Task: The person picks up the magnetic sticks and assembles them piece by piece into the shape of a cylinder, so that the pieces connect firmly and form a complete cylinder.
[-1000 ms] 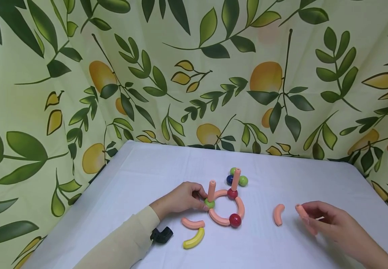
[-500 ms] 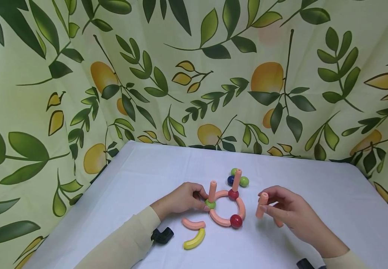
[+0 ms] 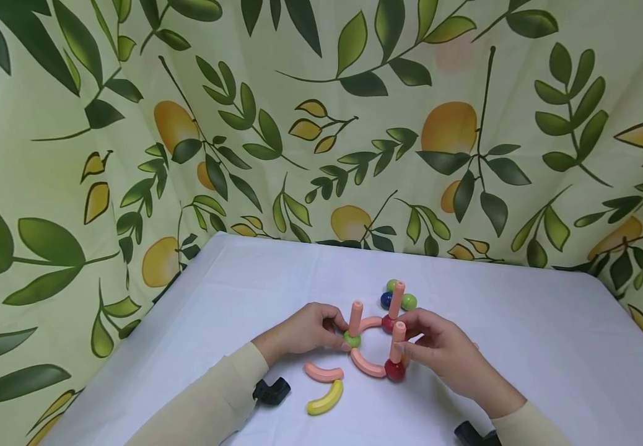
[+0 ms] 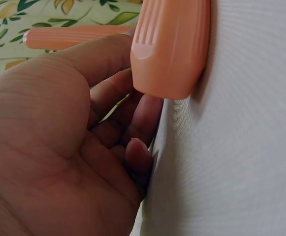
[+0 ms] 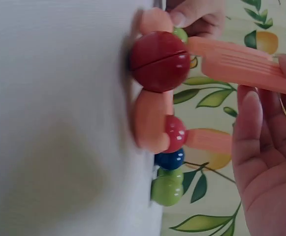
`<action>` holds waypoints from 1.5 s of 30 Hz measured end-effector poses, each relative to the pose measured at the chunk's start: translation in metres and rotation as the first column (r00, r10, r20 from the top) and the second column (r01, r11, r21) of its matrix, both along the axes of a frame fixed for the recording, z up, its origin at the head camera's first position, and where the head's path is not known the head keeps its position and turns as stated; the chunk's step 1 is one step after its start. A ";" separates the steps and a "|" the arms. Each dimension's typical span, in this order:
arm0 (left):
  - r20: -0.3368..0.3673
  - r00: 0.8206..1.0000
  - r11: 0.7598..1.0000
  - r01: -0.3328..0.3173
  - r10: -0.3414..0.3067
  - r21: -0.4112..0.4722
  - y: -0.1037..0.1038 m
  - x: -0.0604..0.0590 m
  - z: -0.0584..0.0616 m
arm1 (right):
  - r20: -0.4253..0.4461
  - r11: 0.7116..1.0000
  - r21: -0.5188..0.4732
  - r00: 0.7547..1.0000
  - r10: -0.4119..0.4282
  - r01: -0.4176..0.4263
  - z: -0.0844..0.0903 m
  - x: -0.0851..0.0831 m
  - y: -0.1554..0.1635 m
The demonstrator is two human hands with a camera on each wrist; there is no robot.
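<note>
On the table lies a ring of curved pink rods (image 3: 367, 365) joined by balls. My left hand (image 3: 310, 332) pinches the green ball (image 3: 352, 340) on its left side, from which a straight pink rod (image 3: 356, 317) stands up. My right hand (image 3: 446, 356) holds another straight pink rod (image 5: 246, 71) upright between thumb and fingers. Its lower end is right over the front red ball (image 5: 160, 61), with a thin gap visible in the right wrist view. A second red ball (image 3: 388, 323) at the back bears an upright rod (image 3: 396, 298). My right hand hides the ring's right side.
Behind the ring sit loose balls, a blue one (image 3: 386, 300) and green ones (image 3: 409, 301). Nearer me lie a curved pink rod (image 3: 324, 373) and a yellow curved rod (image 3: 325, 399). A pink bit (image 3: 476, 345) peeks out behind my right hand. A patterned cloth (image 3: 299, 155) hangs behind.
My right hand has carried the straight pink rod leftward from the table's right side to the front red ball, turning it upright. My left hand has stayed at the green ball.
</note>
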State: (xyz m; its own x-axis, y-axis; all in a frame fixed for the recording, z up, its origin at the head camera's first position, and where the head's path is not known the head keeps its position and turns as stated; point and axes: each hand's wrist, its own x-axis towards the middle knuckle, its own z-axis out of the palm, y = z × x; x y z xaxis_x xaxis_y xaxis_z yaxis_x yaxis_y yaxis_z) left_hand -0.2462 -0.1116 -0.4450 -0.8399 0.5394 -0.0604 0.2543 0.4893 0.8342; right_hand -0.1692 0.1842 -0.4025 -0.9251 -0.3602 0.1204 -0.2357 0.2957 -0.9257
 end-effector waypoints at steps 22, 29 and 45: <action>0.028 1.000 0.999 -0.004 0.003 0.034 0.004 0.005 -0.004 | 0.022 1.000 0.014 1.000 -0.006 0.005 -0.009 -0.005 0.018; 0.026 1.000 0.999 -0.002 0.001 0.041 0.002 0.006 -0.001 | -0.006 0.968 0.059 0.969 -0.245 0.245 0.013 -0.027 0.039; 0.036 0.999 0.997 0.012 -0.014 0.074 0.001 0.006 0.000 | 0.053 0.952 0.235 0.976 -0.213 0.195 -0.049 -0.094 0.040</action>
State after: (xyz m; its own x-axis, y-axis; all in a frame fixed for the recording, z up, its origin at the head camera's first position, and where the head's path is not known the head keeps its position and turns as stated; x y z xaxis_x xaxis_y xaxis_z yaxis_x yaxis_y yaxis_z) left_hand -0.2407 -0.1110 -0.4454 -0.8307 0.5544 -0.0509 0.2286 0.4230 0.8768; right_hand -0.2628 0.2245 -0.4515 -0.9849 -0.1724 -0.0168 -0.0792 0.5342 -0.8417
